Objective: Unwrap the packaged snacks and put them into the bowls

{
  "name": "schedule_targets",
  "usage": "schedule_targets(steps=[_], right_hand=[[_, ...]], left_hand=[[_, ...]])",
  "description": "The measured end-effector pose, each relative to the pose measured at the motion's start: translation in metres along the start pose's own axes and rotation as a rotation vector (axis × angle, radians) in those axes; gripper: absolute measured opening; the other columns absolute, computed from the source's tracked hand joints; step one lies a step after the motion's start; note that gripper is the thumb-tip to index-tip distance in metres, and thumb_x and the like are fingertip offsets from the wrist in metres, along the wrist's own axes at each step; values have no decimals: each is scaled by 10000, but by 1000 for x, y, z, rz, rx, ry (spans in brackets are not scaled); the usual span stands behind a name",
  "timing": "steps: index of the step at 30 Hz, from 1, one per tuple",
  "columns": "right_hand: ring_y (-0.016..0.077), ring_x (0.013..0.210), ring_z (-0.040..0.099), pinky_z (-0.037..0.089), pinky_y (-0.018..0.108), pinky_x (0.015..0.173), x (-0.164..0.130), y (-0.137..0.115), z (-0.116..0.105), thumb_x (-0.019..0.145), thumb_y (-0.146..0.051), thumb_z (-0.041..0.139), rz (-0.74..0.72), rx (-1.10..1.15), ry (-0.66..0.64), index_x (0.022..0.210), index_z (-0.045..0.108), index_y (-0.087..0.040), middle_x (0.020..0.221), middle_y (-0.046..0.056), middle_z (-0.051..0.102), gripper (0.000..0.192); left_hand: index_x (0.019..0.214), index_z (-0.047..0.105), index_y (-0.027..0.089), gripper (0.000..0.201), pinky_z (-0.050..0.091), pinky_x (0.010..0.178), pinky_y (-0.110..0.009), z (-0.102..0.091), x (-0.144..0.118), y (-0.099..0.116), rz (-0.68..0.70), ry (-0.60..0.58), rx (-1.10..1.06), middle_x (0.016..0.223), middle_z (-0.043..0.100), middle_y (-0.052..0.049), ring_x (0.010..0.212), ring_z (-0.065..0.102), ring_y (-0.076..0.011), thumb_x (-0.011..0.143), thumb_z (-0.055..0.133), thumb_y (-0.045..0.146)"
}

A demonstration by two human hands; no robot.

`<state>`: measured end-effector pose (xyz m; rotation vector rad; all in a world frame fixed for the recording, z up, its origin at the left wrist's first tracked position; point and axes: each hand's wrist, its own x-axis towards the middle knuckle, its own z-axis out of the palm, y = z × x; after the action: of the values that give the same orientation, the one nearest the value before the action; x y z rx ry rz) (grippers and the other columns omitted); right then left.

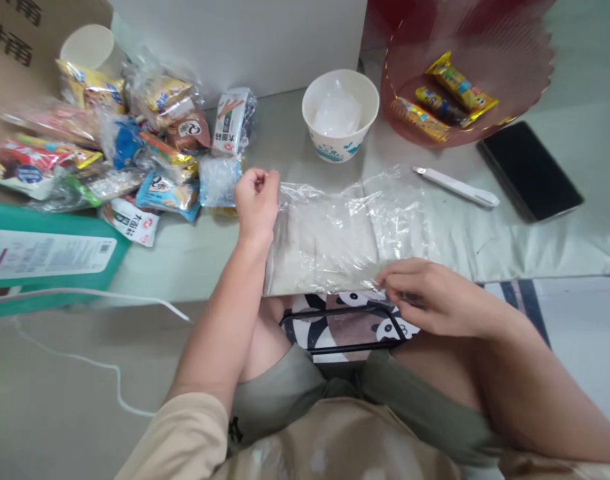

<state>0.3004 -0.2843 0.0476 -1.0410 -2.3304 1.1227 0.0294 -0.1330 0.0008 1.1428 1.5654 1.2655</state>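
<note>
A clear plastic bag (335,233) lies flat on the pale surface in front of me. My left hand (257,200) pinches its far left corner, fingers closed on the film. My right hand (429,297) presses and grips the bag's near edge, just above a panda-patterned item with a black frame (345,323) that rests at my lap.
A pile of wrapped snacks (135,147) sits at the left by a cardboard box (15,47) and a green carton (45,250). A white paper bowl (341,113), a red basket with snack bars (459,87), a white pen-like tool (457,187) and a black phone (529,170) lie beyond.
</note>
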Motion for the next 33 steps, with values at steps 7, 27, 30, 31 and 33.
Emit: schedule_targets(steps=[7,27,30,31,33], right_hand=[[152,806,656,498,275,730,4,1,2,884,-93,505,-10,16,-20,814,534,-216,980,54,710,144],[300,1319,645,497,549,1140,13,24,14,935,-269,671,-10,-139,425,1010,752,-291,1325,73,726,113],[243,1035,748,604,458,947,18,21,15,964,-275,623,35,-13,617,879,720,-273,1110,65,779,129],[236,976,753,614,448,904,20,20,15,976,-315,614,81,42,673,871,705,-270,1045,65,784,147],[228,882,751,620,451,880,23,23,17,987,-419,603,167,181,801,851,661,-267,896,51,771,212]], left_hand=[[844,507,258,276,470,744,-297,-27,-49,25,584,133,132,729,443,36,701,503,-144,877,716,434],[821,769,201,152,550,663,-245,-55,-49,22,64,-416,120,780,765,-51,759,720,-190,709,810,297],[806,766,199,137,543,664,-247,-59,-45,20,91,-423,136,744,746,-42,723,706,-179,711,807,288],[790,761,197,135,542,664,-249,-60,-44,21,85,-424,129,735,739,-39,706,697,-175,708,808,294],[779,762,197,153,542,682,-253,-63,-43,23,65,-464,138,745,736,-36,710,691,-173,667,824,280]])
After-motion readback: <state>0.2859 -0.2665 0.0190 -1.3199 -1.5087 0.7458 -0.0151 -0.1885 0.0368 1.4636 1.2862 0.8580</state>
